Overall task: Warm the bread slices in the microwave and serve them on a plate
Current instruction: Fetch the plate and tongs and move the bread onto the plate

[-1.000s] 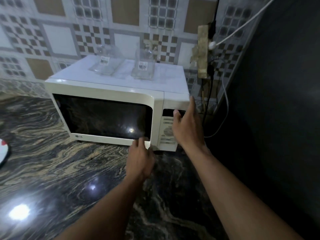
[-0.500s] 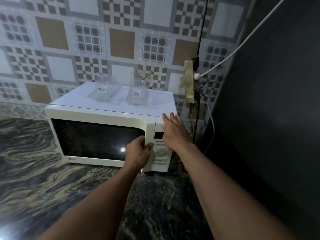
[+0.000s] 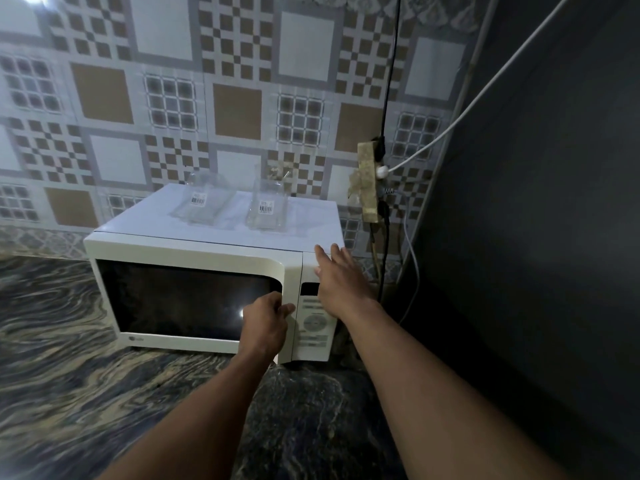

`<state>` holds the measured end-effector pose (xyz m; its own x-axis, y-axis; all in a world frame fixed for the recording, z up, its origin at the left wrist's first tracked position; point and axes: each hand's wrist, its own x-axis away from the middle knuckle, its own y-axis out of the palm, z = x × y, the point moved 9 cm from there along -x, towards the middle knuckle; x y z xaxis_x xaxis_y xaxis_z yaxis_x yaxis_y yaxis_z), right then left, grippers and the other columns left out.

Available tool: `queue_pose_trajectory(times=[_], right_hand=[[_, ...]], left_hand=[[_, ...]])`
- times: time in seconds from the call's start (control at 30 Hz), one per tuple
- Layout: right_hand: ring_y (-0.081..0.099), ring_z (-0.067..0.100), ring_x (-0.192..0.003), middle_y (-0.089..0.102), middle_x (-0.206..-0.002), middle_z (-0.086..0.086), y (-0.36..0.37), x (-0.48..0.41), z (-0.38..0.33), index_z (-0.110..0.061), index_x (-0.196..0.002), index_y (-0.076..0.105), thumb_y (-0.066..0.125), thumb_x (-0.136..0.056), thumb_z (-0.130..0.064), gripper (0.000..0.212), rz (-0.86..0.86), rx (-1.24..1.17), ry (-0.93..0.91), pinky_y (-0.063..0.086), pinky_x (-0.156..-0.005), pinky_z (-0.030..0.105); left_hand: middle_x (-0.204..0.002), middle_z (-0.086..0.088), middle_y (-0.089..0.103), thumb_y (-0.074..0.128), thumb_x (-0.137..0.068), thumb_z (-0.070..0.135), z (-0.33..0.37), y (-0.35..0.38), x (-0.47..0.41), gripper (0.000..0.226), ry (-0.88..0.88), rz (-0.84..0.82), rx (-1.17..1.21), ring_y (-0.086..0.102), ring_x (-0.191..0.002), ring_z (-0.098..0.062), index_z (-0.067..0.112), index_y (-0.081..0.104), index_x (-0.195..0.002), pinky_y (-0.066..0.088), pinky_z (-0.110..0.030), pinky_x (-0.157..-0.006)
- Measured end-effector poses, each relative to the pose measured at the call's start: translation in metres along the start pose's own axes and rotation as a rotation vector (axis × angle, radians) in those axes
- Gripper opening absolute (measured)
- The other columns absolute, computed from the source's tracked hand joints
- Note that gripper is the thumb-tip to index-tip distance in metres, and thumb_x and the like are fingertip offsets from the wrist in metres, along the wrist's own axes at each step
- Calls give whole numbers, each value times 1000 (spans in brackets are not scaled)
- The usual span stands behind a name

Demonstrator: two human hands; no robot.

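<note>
A white microwave [image 3: 194, 252] stands on the dark marbled counter [image 3: 69, 393], its door closed and its window dark. My left hand [image 3: 266, 323] grips the right edge of the door, fingers curled round it beside the control panel [image 3: 313, 323]. With straight fingers, my right hand [image 3: 341, 282] presses flat against the microwave's top right front corner above the panel. No bread or plate is in view.
Two clear glass containers [image 3: 202, 204] [image 3: 266, 209] with barcode stickers lie on top of the microwave. A socket strip [image 3: 367, 181] with black and white cables hangs on the tiled wall at the right. A dark wall [image 3: 536, 237] closes off the right side.
My left hand has risen from the door's lower corner to its right edge. My right hand has moved from the panel's side up to the top corner. The camera has tilted upward.
</note>
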<state>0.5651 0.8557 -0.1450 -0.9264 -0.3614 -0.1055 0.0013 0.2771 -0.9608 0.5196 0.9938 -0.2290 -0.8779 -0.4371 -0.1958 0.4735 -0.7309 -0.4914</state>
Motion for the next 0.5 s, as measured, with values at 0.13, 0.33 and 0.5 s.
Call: queue_pose_trajectory(times=[0.13,0.33,0.5], right_hand=[[-5,26,-153,0,-167,8,-1,1,-1,-21,-159,10,28,-108,-16,54,-1,8,-8,18,-119,55],[-6,26,-153,0,-167,9,-2,1,-1,-21,-160,9,29,-108,-15,55,7,18,-2,18,-120,52],[-7,27,-153,-2,-167,9,-1,1,-1,-21,-160,7,29,-107,-12,58,-2,10,8,17,-120,55]], left_hand=[[-62,-2,62,67,-95,19,-1,2,0,27,-6,-4,3,53,-57,-13,8,62,-71,41,-27,-53],[-59,-3,59,67,-94,19,0,1,1,30,12,12,0,56,-56,-15,8,57,-68,48,-32,-54],[-63,-8,62,67,-94,15,-5,3,-2,24,28,10,-26,56,-55,-11,3,61,-75,45,-23,-52]])
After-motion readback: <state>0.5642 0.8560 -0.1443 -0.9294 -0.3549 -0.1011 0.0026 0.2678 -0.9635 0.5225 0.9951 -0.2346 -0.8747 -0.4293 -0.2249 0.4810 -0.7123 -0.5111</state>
